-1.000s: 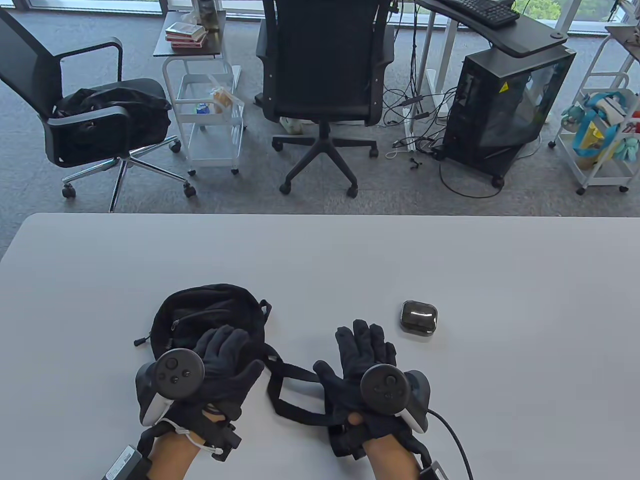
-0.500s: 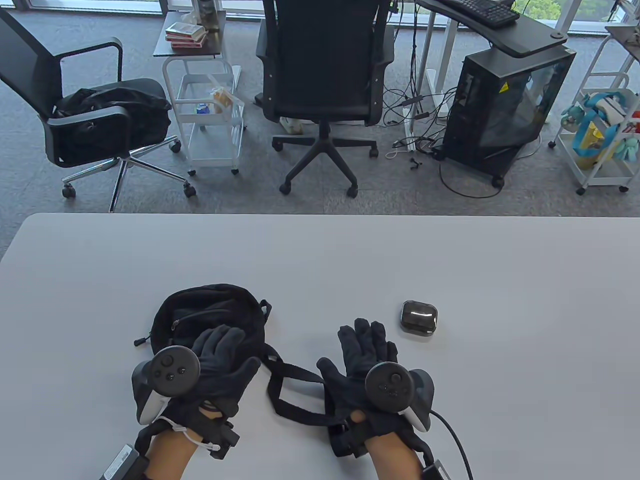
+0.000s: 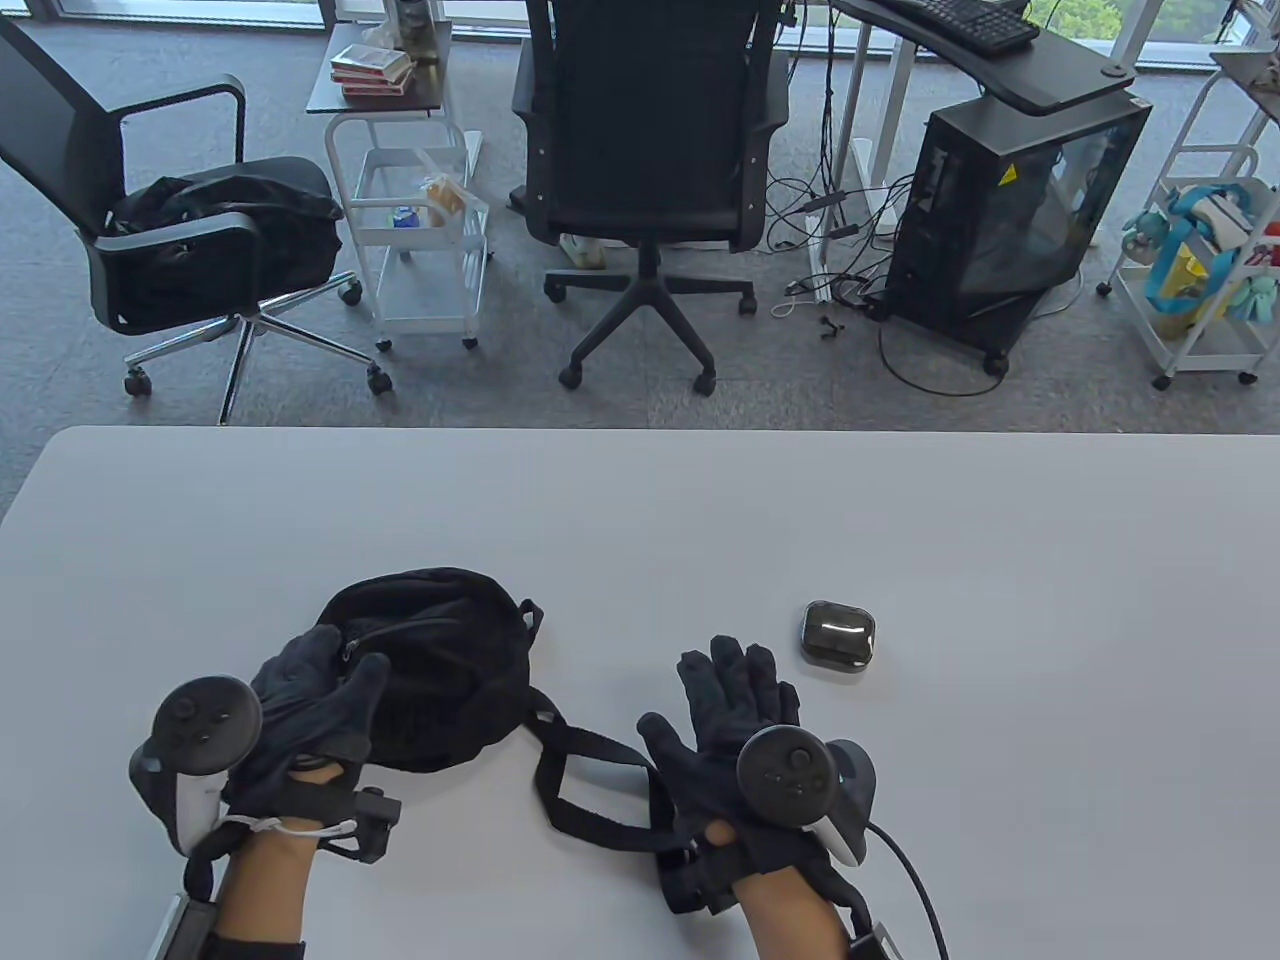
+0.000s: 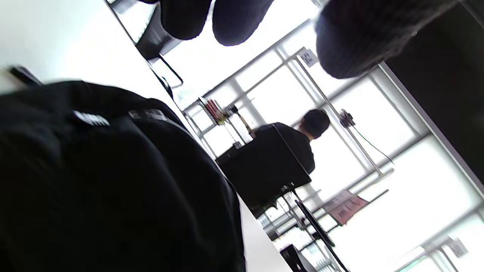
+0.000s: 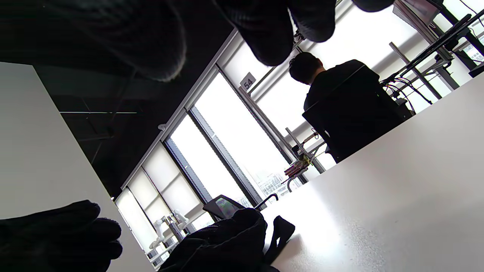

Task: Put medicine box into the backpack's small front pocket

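A small black backpack (image 3: 440,660) lies on the white table (image 3: 640,520), its straps (image 3: 580,780) trailing towards the right. My left hand (image 3: 340,655) is open at the backpack's left edge, fingers over the front pocket zipper (image 3: 400,632), holding nothing. The bag fills the lower left of the left wrist view (image 4: 113,189), with my fingertips (image 4: 234,22) free above it. My right hand (image 3: 700,690) lies flat and open on the table, its heel on the straps. The medicine box (image 3: 838,636), small, dark and glossy, sits just past my right fingertips, untouched.
The table's far edge (image 3: 640,430) runs across the middle of the view. Beyond it stand two office chairs (image 3: 650,150), a white cart (image 3: 420,230) and a computer tower (image 3: 1010,210). A cable (image 3: 910,880) trails from my right wrist.
My left hand has slid left off the top of the backpack to its left edge, near the zipper. My right hand, the backpack and the medicine box have barely moved.
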